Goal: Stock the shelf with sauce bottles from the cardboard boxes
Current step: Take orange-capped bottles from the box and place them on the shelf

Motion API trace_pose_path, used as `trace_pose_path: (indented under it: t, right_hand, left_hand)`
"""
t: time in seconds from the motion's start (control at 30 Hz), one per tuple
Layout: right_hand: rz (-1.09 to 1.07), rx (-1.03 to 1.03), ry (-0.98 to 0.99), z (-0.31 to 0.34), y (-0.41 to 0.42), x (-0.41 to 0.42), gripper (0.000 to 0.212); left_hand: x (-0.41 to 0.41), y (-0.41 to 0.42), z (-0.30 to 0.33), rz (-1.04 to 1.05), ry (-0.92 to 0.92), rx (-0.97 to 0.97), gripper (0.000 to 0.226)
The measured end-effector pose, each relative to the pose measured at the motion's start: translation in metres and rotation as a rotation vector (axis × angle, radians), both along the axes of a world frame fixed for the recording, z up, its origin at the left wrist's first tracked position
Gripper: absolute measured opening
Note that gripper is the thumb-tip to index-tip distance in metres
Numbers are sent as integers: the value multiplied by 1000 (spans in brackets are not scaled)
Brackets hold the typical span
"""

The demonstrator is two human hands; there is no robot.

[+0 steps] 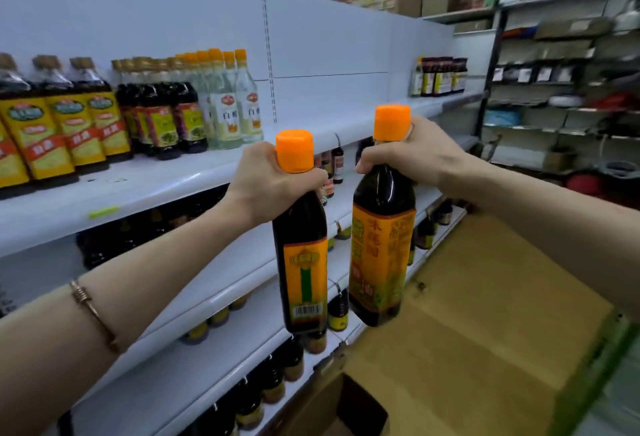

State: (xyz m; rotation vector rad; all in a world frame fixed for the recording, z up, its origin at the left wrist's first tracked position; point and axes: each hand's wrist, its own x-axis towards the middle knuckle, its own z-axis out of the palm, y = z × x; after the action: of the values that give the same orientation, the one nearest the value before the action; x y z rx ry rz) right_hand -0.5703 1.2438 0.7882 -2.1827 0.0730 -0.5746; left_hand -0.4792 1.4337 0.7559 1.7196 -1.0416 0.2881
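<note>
A: Shelf [194, 175], white, runs past both hands on their far side. Bare stretch straight beyond the knuckles. Stocked rows off to the left hand's outer side.

B: So the gap is the likely target?

A: My guess. Both bottles are held up about level with that board, which suits a set-down there.

B: Box?

A: Cardboard box [485, 314] lies below the right hand, flaps spread. Source, I'd judge. Contents hidden.

B: Grips?

A: Left hand [273, 182] is clamped round the neck of the left sauce bottle [304, 262], just under its orange cap [294, 149]. Right hand [412, 155] is closed the same way on the right sauce bottle [381, 252], higher, fingers wrapping the neck.

B: Why the neck?

A: Narrowest part, one hand closes on it fully; bodies hang upright, bases free to land flat. Bottles are near each other, not touching.

B: Anything small?

A: Thin bracelet [88, 298] on the left forearm, well behind the hand.
</note>
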Motion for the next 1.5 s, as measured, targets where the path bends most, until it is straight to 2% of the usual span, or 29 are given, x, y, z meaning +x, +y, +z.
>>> trace_pose_path:
  t: [0.1, 0.17, 0.27, 0.47, 0.57, 0.7, 0.83, 0.97, 1.03, 1.13, 1.17, 1.23, 1.3, 1.4, 1.5]
  right_hand:
    - [-9, 33, -4, 0, -34, 0, 40]
    - [-26, 46, -12, 0, -57, 1, 42]
    - [-101, 14, -21, 3, -93, 8, 39]
    - [-155, -35, -29, 18, -169, 36, 39]
    - [-175, -89, -37, 30, -206, 58, 27]
    - [-215, -113, -28, 53, -253, 93, 30]
    - [-220, -61, -106, 60, -301, 125, 24]
    - [-211, 7, -110, 54, -352, 161, 27]
    - [-168, 20, -106, 50, -376, 183, 26]
    - [-87, 37, -108, 47, -414, 220, 24]
    - [-63, 31, -110, 47, -428, 233, 26]
    - [-18, 21, -118, 49, -453, 259, 32]
    - [37, 0, -112, 54, -477, 284, 34]
    - [142, -53, -90, 63, -505, 318, 26]
    - [195, -74, -103, 70, -524, 350, 26]
  left_hand:
    - [6, -38, 6, -36, 48, 7, 21]
    - [10, -65, 8, -68, 56, 30, 18]
    - [25, -109, 9, -95, 51, 62, 25]
    - [60, -200, 10, -191, 64, 18, 24]
    - [89, -246, 20, -212, 42, 8, 23]
    - [132, -301, 37, -247, 55, -13, 19]
    - [167, -348, 49, -251, -22, -27, 22]
    - [200, -389, 49, -264, -7, -4, 55]
    - [214, -410, 50, -260, 19, 29, 57]
    - [234, -445, 50, -229, 80, 46, 22]
    - [241, -456, 50, -214, 97, 38, 19]
    - [256, -478, 50, -164, 118, 18, 18]
    - [272, -500, 52, -97, 127, -8, 27]
    - [289, -525, 58, 23, 117, -8, 22]
    - [307, -537, 63, 162, 97, -49, 21]
